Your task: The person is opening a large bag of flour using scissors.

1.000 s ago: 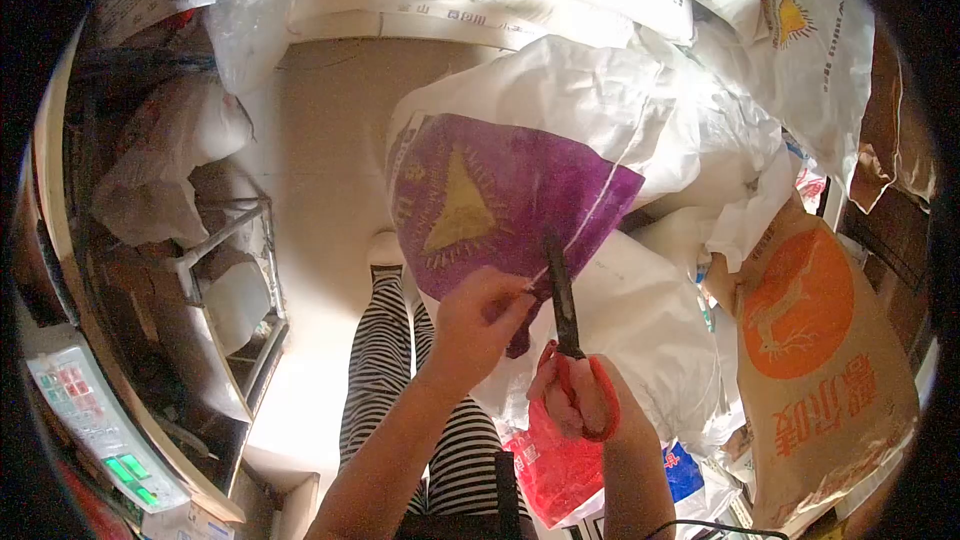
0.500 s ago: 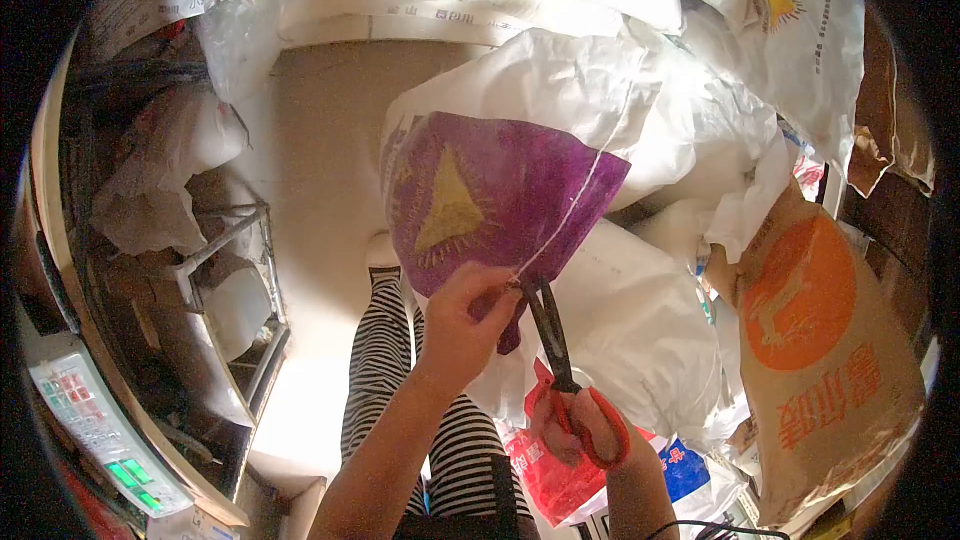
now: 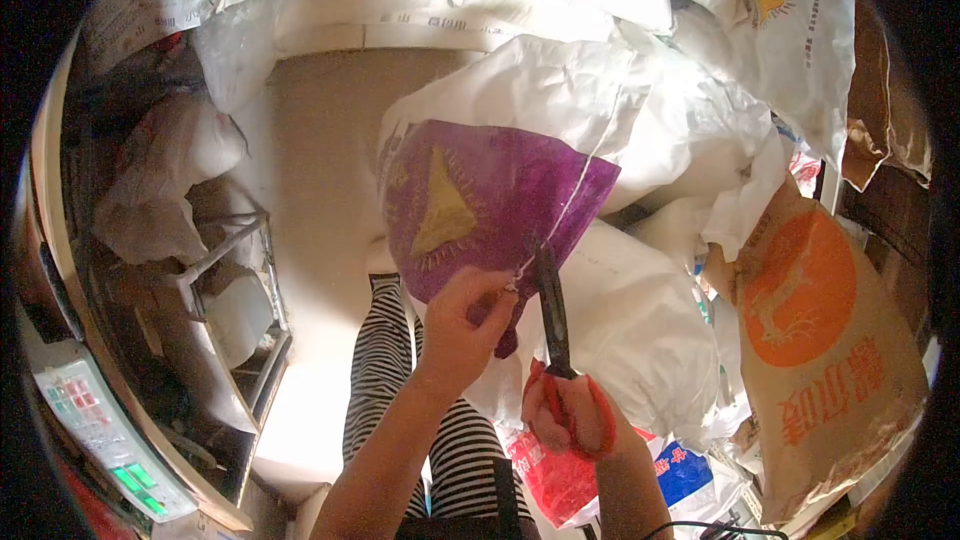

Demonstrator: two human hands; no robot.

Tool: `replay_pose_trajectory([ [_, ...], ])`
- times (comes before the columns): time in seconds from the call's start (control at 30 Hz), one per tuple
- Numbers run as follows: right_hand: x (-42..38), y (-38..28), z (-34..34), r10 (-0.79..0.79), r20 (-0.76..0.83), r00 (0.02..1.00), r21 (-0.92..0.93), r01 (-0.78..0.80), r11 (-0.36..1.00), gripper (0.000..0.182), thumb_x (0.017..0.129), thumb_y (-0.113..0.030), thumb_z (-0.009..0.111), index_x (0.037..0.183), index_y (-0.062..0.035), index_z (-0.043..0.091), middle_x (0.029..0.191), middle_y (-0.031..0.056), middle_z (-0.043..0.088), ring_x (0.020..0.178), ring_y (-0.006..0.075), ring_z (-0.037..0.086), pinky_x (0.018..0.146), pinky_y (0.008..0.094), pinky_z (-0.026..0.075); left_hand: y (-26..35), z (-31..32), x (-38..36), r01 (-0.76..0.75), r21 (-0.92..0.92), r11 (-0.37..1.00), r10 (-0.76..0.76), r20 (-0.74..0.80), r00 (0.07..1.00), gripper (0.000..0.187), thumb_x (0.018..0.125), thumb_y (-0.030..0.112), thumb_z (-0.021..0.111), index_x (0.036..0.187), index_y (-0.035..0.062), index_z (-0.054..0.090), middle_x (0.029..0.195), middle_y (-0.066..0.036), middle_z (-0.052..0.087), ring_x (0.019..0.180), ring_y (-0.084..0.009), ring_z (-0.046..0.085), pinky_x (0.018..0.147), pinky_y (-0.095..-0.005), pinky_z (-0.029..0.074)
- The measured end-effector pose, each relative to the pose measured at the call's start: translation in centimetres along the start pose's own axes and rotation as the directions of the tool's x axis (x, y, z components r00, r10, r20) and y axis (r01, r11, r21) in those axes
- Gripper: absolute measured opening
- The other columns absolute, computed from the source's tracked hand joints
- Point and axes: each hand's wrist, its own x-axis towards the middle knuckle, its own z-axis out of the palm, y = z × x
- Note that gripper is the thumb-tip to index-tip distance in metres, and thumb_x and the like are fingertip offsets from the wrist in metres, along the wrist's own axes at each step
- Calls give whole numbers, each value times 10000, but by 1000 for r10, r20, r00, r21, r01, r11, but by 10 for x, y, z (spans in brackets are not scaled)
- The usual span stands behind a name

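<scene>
A white sack with a purple panel (image 3: 500, 185) and a yellow emblem stands in front of me. White stitching thread (image 3: 583, 185) runs diagonally across its purple corner. My left hand (image 3: 468, 315) pinches that corner of the sack near the thread's lower end. In my right hand (image 3: 568, 415) are scissors (image 3: 555, 325) with red handles and dark blades, the fingers wrapped through the loops. The blades point up, nearly together, and their tips overlap the purple panel right beside the thread.
More white sacks (image 3: 450, 15) are piled at the back. A brown paper sack (image 3: 830, 360) with an orange circle stands at the right. A metal-framed rack (image 3: 230, 240) and a scale with a green display (image 3: 115, 440) are on the left. Red packaging (image 3: 550, 480) lies below my right hand.
The scissors have moved up along the thread and their blades have come closer together. My left hand keeps its pinch on the sack corner.
</scene>
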Motion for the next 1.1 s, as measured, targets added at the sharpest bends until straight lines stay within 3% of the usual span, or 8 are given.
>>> replay_pose_trajectory([
  [0.1,-8,12,-7,-152,127,980,332,102,938,525,970,-504,364,923,-8,530,520,27,473,402,89,366,378,233,304,3,1,2,-25,2,1000,25,-16,1000,201,820,39,648,1019,14,644,815,-56,562,722,-130,572,639,-245,454],
  [0.27,-23,0,-1,-85,84,993,340,52,939,544,963,-527,361,949,-11,533,519,14,441,417,88,367,399,222,297,1,-1,1,-32,-5,999,32,35,999,233,825,-7,631,1058,-5,619,847,-40,533,758,-110,532,675,-228,436],
  [0.4,-19,-12,-5,-45,149,988,102,30,994,762,887,-700,262,807,20,499,504,-28,359,406,104,344,387,244,305,3,-1,1,-71,23,997,70,41,997,238,813,-25,630,1050,-4,619,844,-50,533,756,-129,537,676,-231,433],
  [0.6,-5,-8,-4,-76,198,977,224,30,974,783,871,-730,225,808,-2,504,487,-26,364,379,100,330,365,242,291,4,-3,4,-144,59,988,142,40,989,235,811,-26,630,1045,-1,622,832,-60,535,752,-153,543,680,-249,435],
  [0.7,6,0,-7,20,145,989,136,-40,990,754,875,-722,268,773,-15,509,451,-12,368,355,106,329,351,256,290,2,-3,5,-175,83,981,173,35,984,228,820,-16,629,1047,1,624,830,-59,535,749,-151,540,676,-248,433],
  [0.8,0,-11,2,27,-69,997,-87,-33,996,705,885,-690,338,728,-24,510,424,1,362,344,107,330,343,266,285,6,-4,5,-141,52,989,139,32,990,227,832,-6,618,1057,14,630,820,-61,539,729,-149,544,656,-253,438],
  [0.9,-1,-12,-3,78,-117,990,25,-75,997,451,984,-352,410,829,30,593,442,15,444,324,111,367,342,255,297,5,-2,3,-101,20,995,100,40,994,236,840,2,605,1070,35,642,799,-69,546,699,-154,558,625,-274,450],
  [1.1,3,-13,-4,-42,-144,989,62,51,997,374,960,-291,459,873,46,597,479,-12,433,379,87,387,371,241,309,1,-2,3,-178,123,976,172,59,983,259,831,-12,606,1083,34,640,800,-71,547,696,-150,559,600,-261,448],
])
